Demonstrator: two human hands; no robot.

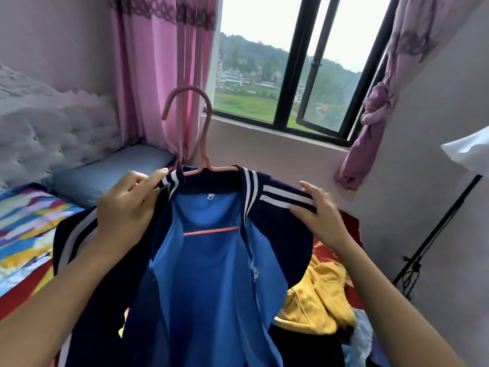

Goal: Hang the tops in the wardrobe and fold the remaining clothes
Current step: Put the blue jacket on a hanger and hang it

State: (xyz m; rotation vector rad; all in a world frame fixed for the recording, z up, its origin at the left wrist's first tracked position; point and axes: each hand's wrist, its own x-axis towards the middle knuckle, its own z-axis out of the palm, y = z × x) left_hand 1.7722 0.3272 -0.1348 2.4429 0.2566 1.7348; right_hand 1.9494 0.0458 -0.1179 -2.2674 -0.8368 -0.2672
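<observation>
- A person holds a navy jacket (206, 274) with white shoulder stripes and a blue lining at chest height over a bed (23, 234). The jacket is already draped on a pink hanger (186, 88), whose hook stands upright above the collar.
- The left hand (127, 205) has its grip closed on the jacket. Fingers and thumb pinch the striped fabric beside the collar at the left shoulder, apparently to carry the weight and keep the hanger level.
- The right hand (317, 213) has a released grip. Its fingers lie straight along the right shoulder and the thumb rests on the white stripes, seemingly to smooth the cloth over the hanger's arm so it will not slide off.
- The front of the jacket hangs open, showing the size label at the neck and the hanger's orange crossbar behind the lining.
- The step in hand looks like seating this top squarely on the hanger. Hanging it up is not yet done, and no wardrobe is in view.
- A crumpled yellow garment (317, 300) lies on the bed just right of the jacket, with other clothes heaped near it, so most of the sorting appears to lie ahead.
- Behind are a grey pillow (105, 173), pink curtains (158, 62) and a dark-framed window (291, 75) looking onto green hills.
</observation>
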